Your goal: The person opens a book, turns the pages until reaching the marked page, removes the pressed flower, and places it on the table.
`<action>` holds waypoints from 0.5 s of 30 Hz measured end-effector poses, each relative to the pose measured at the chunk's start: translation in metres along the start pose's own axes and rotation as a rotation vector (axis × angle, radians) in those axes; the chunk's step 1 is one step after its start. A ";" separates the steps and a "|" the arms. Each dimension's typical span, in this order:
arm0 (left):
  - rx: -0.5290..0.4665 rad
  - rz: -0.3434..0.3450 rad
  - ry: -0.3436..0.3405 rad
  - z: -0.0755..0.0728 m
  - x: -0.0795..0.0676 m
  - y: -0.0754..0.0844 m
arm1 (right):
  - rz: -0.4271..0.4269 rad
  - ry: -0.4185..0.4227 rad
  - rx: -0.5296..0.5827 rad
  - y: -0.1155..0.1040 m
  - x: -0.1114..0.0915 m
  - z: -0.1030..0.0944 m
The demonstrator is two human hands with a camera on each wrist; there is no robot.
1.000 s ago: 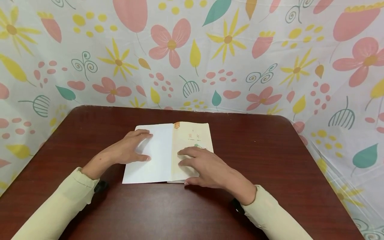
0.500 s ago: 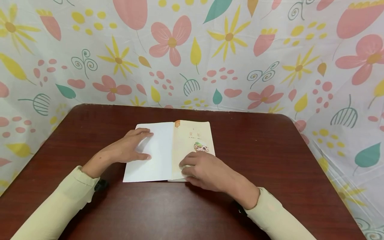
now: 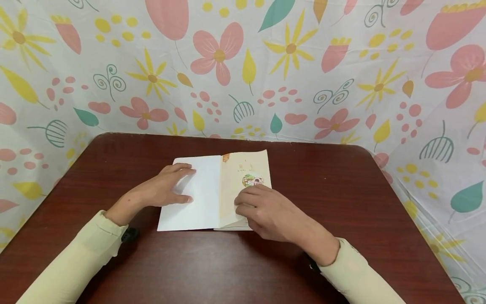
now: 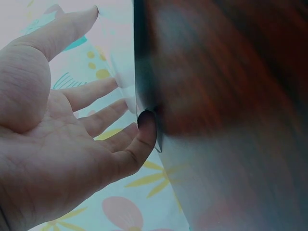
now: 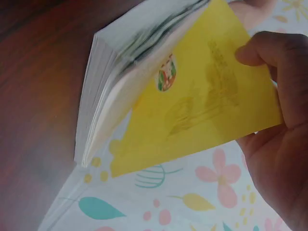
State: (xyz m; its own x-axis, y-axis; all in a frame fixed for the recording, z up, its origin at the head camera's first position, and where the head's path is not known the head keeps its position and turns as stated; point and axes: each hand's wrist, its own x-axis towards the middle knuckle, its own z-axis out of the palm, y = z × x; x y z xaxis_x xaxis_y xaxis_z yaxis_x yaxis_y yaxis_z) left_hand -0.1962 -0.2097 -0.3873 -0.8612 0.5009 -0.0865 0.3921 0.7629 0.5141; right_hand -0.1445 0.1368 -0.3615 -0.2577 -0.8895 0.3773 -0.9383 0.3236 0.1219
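A book [image 3: 232, 169] lies spread out on the dark wooden table, its white left leaf [image 3: 199, 215] flat beside a cream title page with a small coloured picture. My left hand [image 3: 161, 188] rests on the white leaf with fingers and thumb spread; the left wrist view shows its palm and fingers at the leaf's edge. My right hand [image 3: 271, 213] pinches the title page near its lower right. In the right wrist view that page [image 5: 192, 115] looks yellow and stands lifted off the page block [image 5: 94, 101], between thumb and fingers.
The reddish-brown table [image 3: 326, 202] extends around the book on every side. Behind it hangs a white cloth [image 3: 243, 80] printed with flowers and leaves. Dark wrist devices sit below both sleeves.
My right hand has curled its fingers, moved slightly right and lifted the title page, whose near edge now bows upward. The left hand has kept its place on the white leaf.
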 end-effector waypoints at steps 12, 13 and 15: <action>0.011 0.003 0.009 0.001 0.000 0.000 | 0.370 0.207 0.290 0.023 -0.013 0.009; 0.011 0.005 0.013 0.001 0.000 0.000 | 0.416 0.197 0.342 0.022 -0.014 0.011; 0.010 0.011 0.021 0.001 0.000 0.000 | 0.508 0.172 0.461 0.019 -0.013 0.011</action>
State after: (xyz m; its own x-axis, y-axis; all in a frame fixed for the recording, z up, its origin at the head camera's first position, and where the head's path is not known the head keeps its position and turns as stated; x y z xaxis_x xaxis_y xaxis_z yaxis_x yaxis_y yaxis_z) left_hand -0.1958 -0.2092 -0.3879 -0.8632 0.5010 -0.0629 0.4051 0.7615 0.5060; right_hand -0.1613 0.1512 -0.3742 -0.6854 -0.5888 0.4284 -0.7232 0.4818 -0.4949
